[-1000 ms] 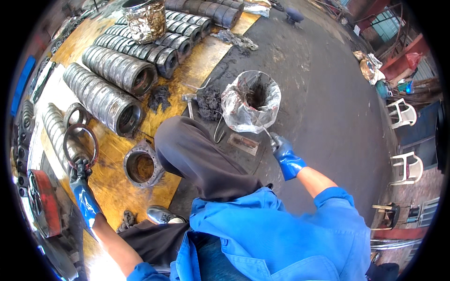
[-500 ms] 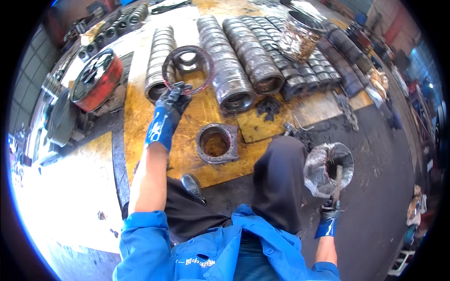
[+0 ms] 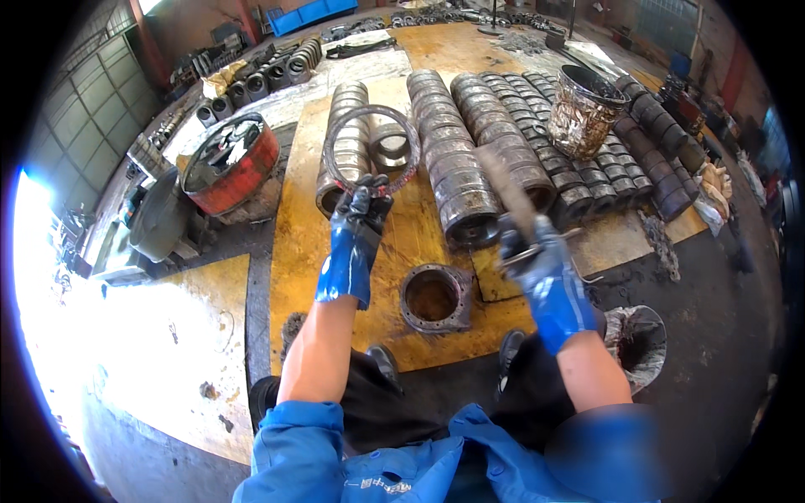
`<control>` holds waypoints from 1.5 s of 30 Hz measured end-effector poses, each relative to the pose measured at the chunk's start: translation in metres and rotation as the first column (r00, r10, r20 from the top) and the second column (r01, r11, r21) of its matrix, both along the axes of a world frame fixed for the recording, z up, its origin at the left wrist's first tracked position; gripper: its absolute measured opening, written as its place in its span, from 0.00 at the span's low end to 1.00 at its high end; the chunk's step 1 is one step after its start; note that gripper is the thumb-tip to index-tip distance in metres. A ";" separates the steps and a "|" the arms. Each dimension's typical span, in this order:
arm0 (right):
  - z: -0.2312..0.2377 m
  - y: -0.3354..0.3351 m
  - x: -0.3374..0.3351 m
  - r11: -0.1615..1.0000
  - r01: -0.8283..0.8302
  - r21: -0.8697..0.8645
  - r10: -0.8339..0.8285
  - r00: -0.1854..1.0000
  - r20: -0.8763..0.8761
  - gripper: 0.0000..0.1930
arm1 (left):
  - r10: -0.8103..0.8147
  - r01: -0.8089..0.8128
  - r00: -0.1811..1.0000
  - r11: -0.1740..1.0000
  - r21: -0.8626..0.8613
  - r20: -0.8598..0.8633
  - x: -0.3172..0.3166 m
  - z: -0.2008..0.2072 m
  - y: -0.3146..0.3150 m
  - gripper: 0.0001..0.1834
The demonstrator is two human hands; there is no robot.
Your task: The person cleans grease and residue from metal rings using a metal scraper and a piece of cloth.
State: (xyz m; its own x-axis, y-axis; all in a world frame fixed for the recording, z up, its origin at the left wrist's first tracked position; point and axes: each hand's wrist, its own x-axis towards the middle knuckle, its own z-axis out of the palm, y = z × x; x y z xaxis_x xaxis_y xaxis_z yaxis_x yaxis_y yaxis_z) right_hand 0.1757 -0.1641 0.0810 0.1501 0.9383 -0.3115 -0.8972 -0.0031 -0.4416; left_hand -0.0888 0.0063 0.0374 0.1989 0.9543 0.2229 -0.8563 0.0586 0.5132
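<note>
My left hand (image 3: 362, 210), in a dark-palmed blue glove, grips the lower edge of a metal ring (image 3: 416, 147) and holds it upright, with reddish smears along its band. My right hand (image 3: 541, 256), gloved alike, is closed around a flat brownish stick-like tool (image 3: 506, 184), blurred and pointing up and left toward the ring. A thin rod crosses that hand; whether it belongs to the tool I cannot tell. Below and between my hands, a round metal housing (image 3: 461, 317) with a wide bore and bolt holes lies on the yellow board.
Rows of cylindrical metal rings (image 3: 457, 184) lie beyond my hands, with a grimy bucket (image 3: 579, 126) standing on them. A red drum (image 3: 239, 184) of parts is at left. A plastic-lined bucket (image 3: 616, 323) stands by my right leg. My shoes are at the board's (image 3: 310, 277) near edge.
My right hand has brought the flat tool up and left, from the plastic-lined bucket toward the ring. My left hand still holds the ring upright. The view has tilted up and shifted.
</note>
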 end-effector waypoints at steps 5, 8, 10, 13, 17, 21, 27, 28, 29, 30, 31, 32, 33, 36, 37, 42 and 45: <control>-0.062 0.039 -0.040 0.984 -0.177 0.008 0.176 0.974 -0.144 0.25 | 0.051 -0.064 0.951 0.997 -0.033 -0.305 0.005 0.017 -0.024 0.15; -0.062 0.037 -0.045 0.989 -0.143 0.025 0.146 0.981 -0.125 0.23 | 0.080 -0.061 0.852 0.997 0.055 -0.518 -0.004 0.002 -0.028 0.14; -0.058 0.041 -0.041 0.996 -0.075 0.049 0.077 0.996 -0.048 0.22 | 0.131 -0.003 0.764 0.980 0.199 -0.632 -0.012 -0.007 -0.022 0.12; -0.050 0.040 -0.031 0.998 -0.032 0.060 0.031 0.999 0.026 0.20 | -0.036 0.160 0.751 0.979 0.129 -0.659 -0.021 -0.015 -0.017 0.13; -0.040 0.034 -0.037 0.993 0.008 0.114 -0.032 0.975 0.218 0.18 | 0.163 0.112 0.433 0.966 0.232 -0.887 -0.016 -0.024 -0.030 0.10; -0.068 0.027 -0.031 0.971 -0.144 0.191 0.121 0.985 0.125 0.13 | 0.216 0.078 0.266 0.967 0.244 -0.940 -0.008 -0.032 -0.031 0.08; -0.051 -0.003 -0.039 0.997 -0.065 0.035 0.026 0.759 0.650 0.15 | -0.115 0.037 0.738 0.991 -0.131 -0.664 -0.019 -0.034 -0.010 0.08; -0.006 -0.016 -0.050 0.999 -0.031 -0.034 0.044 0.833 0.551 0.15 | -0.278 0.159 0.851 0.945 -0.285 -0.446 -0.031 -0.034 0.005 0.09; -0.058 0.000 -0.028 0.995 -0.096 0.007 0.077 0.837 0.541 0.16 | -0.265 0.151 0.850 0.950 -0.272 -0.456 -0.038 -0.040 0.009 0.09; -0.059 -0.001 -0.022 0.997 -0.076 0.007 0.060 0.835 0.546 0.16 | -0.129 0.043 0.822 0.985 -0.165 -0.555 -0.022 -0.038 0.002 0.09; -0.057 0.000 -0.022 0.997 -0.069 -0.018 0.069 0.872 0.484 0.16 | 0.029 -0.069 0.768 0.997 -0.038 -0.640 -0.017 -0.033 -0.005 0.09; -0.054 0.000 -0.022 0.997 -0.063 -0.041 0.075 0.905 0.419 0.16 | 0.050 -0.067 0.779 0.998 -0.004 -0.625 -0.013 -0.027 -0.009 0.10; -0.052 -0.002 -0.024 0.996 -0.059 -0.063 0.078 0.935 0.347 0.16 | 0.046 -0.055 0.774 0.998 0.005 -0.632 -0.013 -0.028 -0.011 0.10; -0.056 0.005 -0.020 0.997 -0.074 -0.031 0.079 0.976 0.203 0.17 | 0.213 -0.021 0.685 0.962 0.273 -0.697 -0.008 -0.031 -0.019 0.11; -0.061 0.010 -0.020 0.994 -0.108 0.020 0.104 0.984 0.141 0.17 | 0.217 -0.014 0.677 0.959 0.283 -0.703 -0.014 -0.038 -0.014 0.11; -0.080 0.018 -0.027 0.964 -0.076 0.255 -0.011 0.946 0.324 0.16 | -0.051 0.139 0.771 0.986 0.090 -0.635 -0.005 -0.058 -0.020 0.15; -0.131 0.038 -0.022 0.932 0.033 0.361 -0.145 0.946 0.289 0.12 | -0.108 0.193 0.722 0.980 0.049 -0.684 0.005 -0.056 -0.018 0.17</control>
